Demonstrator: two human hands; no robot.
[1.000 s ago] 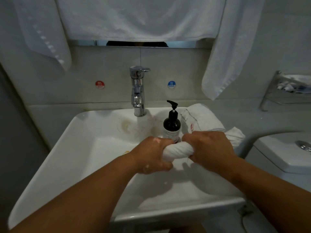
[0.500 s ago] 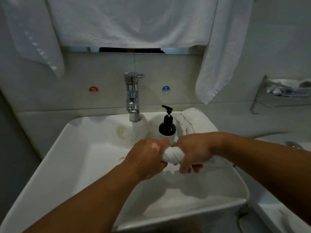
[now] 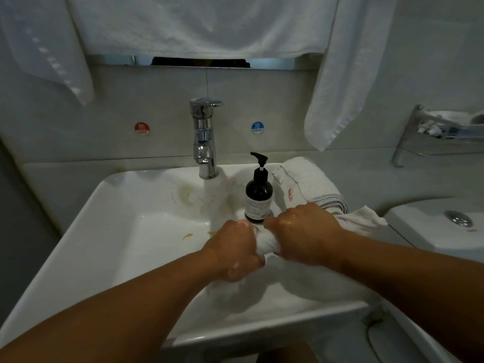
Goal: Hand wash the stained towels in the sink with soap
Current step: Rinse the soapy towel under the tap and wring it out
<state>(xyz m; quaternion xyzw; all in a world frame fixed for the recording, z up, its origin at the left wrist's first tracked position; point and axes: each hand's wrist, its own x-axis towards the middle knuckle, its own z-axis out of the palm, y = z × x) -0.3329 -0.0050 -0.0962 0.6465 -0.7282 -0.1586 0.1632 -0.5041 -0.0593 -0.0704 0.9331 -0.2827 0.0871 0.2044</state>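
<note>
My left hand (image 3: pixel 235 251) and right hand (image 3: pixel 305 233) have fingers curled tight round the wet, twisted white towel (image 3: pixel 265 243) over the white rectangular ceramic sink (image 3: pixel 125 231). I judge this one nearly wrung; the folded white towel (image 3: pixel 309 182) beside the dark pump soap bottle (image 3: pixel 258 197) looks unwashed.

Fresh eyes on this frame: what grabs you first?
The left hand and right hand grip a twisted white towel between them over the sink basin. Behind them a dark soap pump bottle stands right of the chrome faucet, with a folded towel on the sink's right rear corner.
</note>
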